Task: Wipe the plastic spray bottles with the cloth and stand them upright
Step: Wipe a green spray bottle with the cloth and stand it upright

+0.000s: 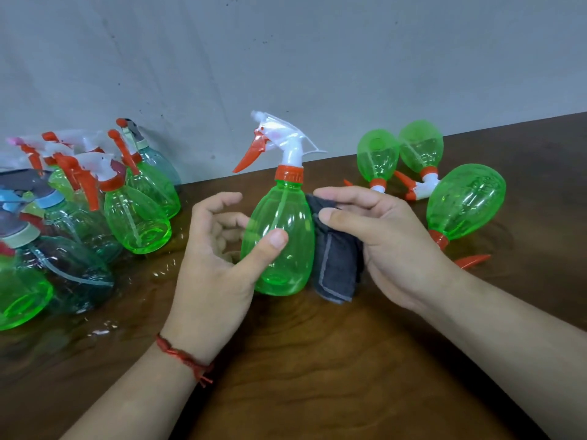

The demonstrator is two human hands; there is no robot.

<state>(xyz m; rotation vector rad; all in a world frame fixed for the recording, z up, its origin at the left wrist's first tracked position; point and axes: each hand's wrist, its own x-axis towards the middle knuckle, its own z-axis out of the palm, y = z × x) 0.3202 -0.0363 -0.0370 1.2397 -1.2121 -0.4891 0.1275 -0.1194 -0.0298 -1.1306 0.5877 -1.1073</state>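
Wiping step. Left hand [216, 258] grips the bottle [279, 242]; right hand [374, 242] pinches the cloth [336, 265] against its right side. Next, likely: stand it upright.

Viewpoint: head-worn wide-angle camera, over the worktop's [317, 376] near edge.
Facing: forward and down, toward the grey wall [317, 58].
Range: close; left hand [216, 258] and right hand [381, 242] fill centre frame.

Readable text: none anywhere in the frame.
Orange collar [289, 175] of the green spray bottle [279, 242], centre of the frame: small raised marks, too blurred to read.
Bottle bodies, left and right of the frame: relief pattern only, not legible.
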